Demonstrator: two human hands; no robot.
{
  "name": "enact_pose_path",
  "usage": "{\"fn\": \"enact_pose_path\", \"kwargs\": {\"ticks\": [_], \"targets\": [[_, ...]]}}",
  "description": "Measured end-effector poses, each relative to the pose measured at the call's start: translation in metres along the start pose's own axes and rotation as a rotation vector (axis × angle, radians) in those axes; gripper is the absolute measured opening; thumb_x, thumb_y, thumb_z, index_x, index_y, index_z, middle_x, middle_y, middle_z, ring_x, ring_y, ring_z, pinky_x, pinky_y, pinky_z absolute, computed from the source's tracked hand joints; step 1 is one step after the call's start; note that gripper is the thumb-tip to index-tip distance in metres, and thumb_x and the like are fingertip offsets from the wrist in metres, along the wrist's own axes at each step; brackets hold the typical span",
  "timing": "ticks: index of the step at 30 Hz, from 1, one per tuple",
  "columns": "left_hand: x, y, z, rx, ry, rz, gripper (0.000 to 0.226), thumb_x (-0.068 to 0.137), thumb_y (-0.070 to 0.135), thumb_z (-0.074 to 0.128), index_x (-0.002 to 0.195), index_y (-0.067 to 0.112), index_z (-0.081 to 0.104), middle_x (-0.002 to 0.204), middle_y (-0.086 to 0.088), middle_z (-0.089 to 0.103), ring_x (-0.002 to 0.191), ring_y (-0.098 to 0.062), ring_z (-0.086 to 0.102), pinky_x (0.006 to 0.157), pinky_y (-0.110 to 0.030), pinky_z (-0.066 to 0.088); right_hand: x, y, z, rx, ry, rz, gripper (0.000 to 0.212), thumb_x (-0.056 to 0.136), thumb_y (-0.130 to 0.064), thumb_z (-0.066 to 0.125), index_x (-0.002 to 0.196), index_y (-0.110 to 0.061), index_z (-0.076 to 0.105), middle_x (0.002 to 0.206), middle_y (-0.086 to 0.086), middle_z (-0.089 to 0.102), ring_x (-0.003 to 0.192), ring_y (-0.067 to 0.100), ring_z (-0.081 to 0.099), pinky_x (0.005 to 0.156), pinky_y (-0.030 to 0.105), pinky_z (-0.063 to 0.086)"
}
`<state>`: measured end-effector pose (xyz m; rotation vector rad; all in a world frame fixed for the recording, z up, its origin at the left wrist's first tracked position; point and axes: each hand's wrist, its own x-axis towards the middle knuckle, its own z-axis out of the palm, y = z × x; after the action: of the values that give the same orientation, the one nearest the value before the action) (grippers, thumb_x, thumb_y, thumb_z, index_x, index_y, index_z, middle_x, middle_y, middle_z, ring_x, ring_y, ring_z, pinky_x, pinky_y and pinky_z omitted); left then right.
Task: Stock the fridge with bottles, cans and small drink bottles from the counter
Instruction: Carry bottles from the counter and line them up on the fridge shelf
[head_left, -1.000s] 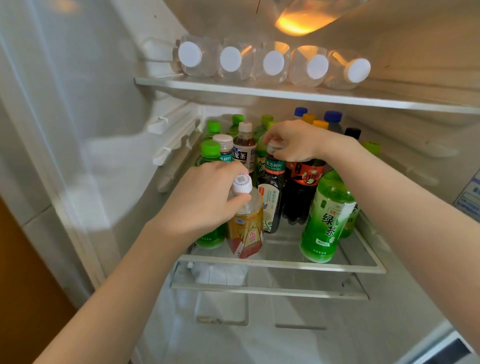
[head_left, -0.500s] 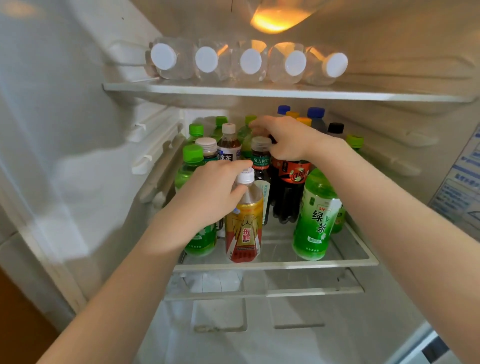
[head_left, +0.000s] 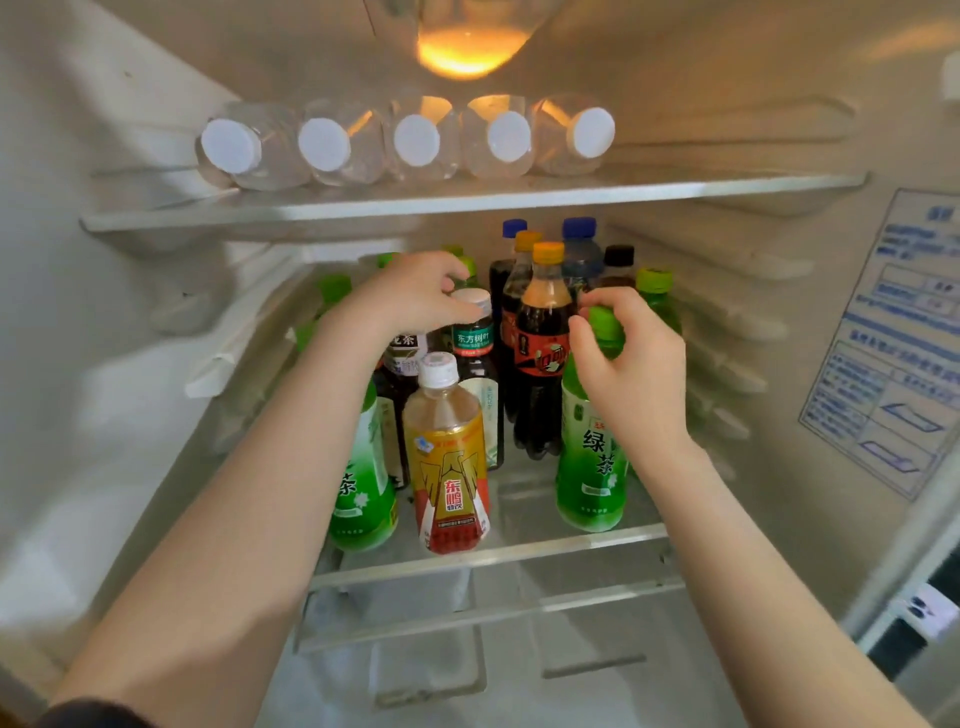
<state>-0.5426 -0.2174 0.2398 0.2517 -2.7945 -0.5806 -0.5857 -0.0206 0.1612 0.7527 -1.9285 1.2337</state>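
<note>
The yellow-and-red bottle (head_left: 447, 467) stands upright at the front edge of the glass shelf (head_left: 545, 546). Just behind it, the left hand (head_left: 410, 301) curls its fingers round the pale cap of a dark tea bottle (head_left: 474, 340) and seems to pinch it, though the palm hides part of the contact. To the right of the yellow-and-red bottle, the right hand (head_left: 631, 379) grips the green cap of an upright green tea bottle (head_left: 589, 467).

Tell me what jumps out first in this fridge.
Both hands work among the middle-shelf drinks: the left hand pinches the cap of a dark tea bottle, the right hand grips the top of a green tea bottle at front right. Above, five water bottles lie side by side, white caps facing out.
</note>
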Motion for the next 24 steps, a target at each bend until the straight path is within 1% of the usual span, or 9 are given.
{"fn": "enact_pose_path", "kwargs": {"ticks": [2,4,7,9,14,17,20,22,24], "targets": [[0.010,0.003,0.003,0.072,-0.100,0.005,0.053,0.083,0.030,0.070,0.131,0.020,0.051,0.130,-0.003,0.055,0.111,-0.021,0.058,0.087,-0.031,0.048,-0.002,0.002,0.003,0.052,0.023,0.012,0.019,0.089,-0.022,0.061,0.106,-0.014,0.061,0.087,-0.010,0.060,0.077,0.005,0.059,0.071,0.027,0.054],[0.016,0.003,0.007,0.059,-0.151,0.001,0.047,0.082,0.025,0.072,0.124,0.021,0.054,0.122,-0.004,0.058,0.098,-0.023,0.065,0.085,-0.040,0.056,-0.002,0.004,0.004,0.065,0.032,0.013,0.019,0.088,-0.024,0.061,0.105,-0.016,0.061,0.085,-0.012,0.058,0.076,0.003,0.058,0.069,0.025,0.053],[0.022,0.000,0.011,-0.005,-0.137,0.016,0.032,0.082,0.023,0.073,0.109,0.021,0.056,0.109,-0.004,0.061,0.081,-0.017,0.069,0.076,-0.045,0.059,-0.002,0.007,0.005,0.080,0.040,0.009,0.018,0.088,-0.025,0.061,0.104,-0.017,0.060,0.085,-0.012,0.059,0.075,0.004,0.059,0.068,0.023,0.052],[0.024,-0.002,0.014,-0.002,-0.105,0.020,0.030,0.082,0.024,0.073,0.106,0.022,0.055,0.105,-0.003,0.062,0.074,-0.013,0.069,0.074,-0.044,0.059,-0.003,0.008,0.006,0.092,0.046,0.002,0.017,0.088,-0.025,0.061,0.103,-0.018,0.060,0.084,-0.014,0.058,0.074,0.000,0.058,0.067,0.018,0.050],[0.025,-0.001,0.017,0.067,-0.087,0.025,0.042,0.083,0.029,0.071,0.119,0.017,0.053,0.111,-0.004,0.060,0.083,-0.018,0.066,0.077,-0.041,0.058,-0.003,0.010,0.006,0.095,0.046,0.003,0.018,0.088,-0.026,0.061,0.104,-0.018,0.059,0.085,-0.017,0.055,0.076,-0.006,0.056,0.068,0.011,0.047],[0.029,-0.002,0.007,0.126,-0.106,-0.003,0.064,0.080,0.051,0.066,0.132,0.020,0.045,0.118,0.007,0.054,0.090,-0.013,0.059,0.075,-0.032,0.050,-0.003,0.012,0.007,0.095,0.052,-0.005,0.018,0.088,-0.027,0.060,0.104,-0.018,0.059,0.084,-0.019,0.054,0.077,-0.009,0.056,0.067,0.005,0.044],[0.041,0.001,-0.008,0.009,-0.039,-0.088,0.046,0.093,0.054,0.044,0.124,0.021,0.050,0.106,0.003,0.063,0.087,-0.015,0.064,0.072,-0.033,0.055,-0.003,0.012,0.007,0.106,0.054,-0.003,0.017,0.088,-0.026,0.061,0.103,-0.018,0.059,0.083,-0.018,0.055,0.077,-0.008,0.056,0.066,0.005,0.044],[0.054,0.001,-0.014,-0.039,-0.037,-0.180,0.043,0.100,0.044,0.031,0.127,0.015,0.049,0.104,-0.002,0.061,0.097,-0.021,0.062,0.088,-0.039,0.052,-0.003,0.012,0.007,0.114,0.053,-0.002,0.017,0.088,-0.025,0.061,0.103,-0.017,0.059,0.083,-0.017,0.055,0.076,-0.006,0.057,0.066,0.007,0.045],[0.064,0.001,-0.017,-0.039,-0.019,-0.217,0.032,0.102,0.033,0.029,0.117,0.015,0.051,0.103,-0.005,0.055,0.093,-0.020,0.057,0.092,-0.036,0.047,-0.003,0.012,0.006,0.119,0.048,0.000,0.017,0.088,-0.024,0.061,0.103,-0.016,0.060,0.083,-0.015,0.056,0.076,-0.003,0.057,0.065,0.009,0.045]]}}
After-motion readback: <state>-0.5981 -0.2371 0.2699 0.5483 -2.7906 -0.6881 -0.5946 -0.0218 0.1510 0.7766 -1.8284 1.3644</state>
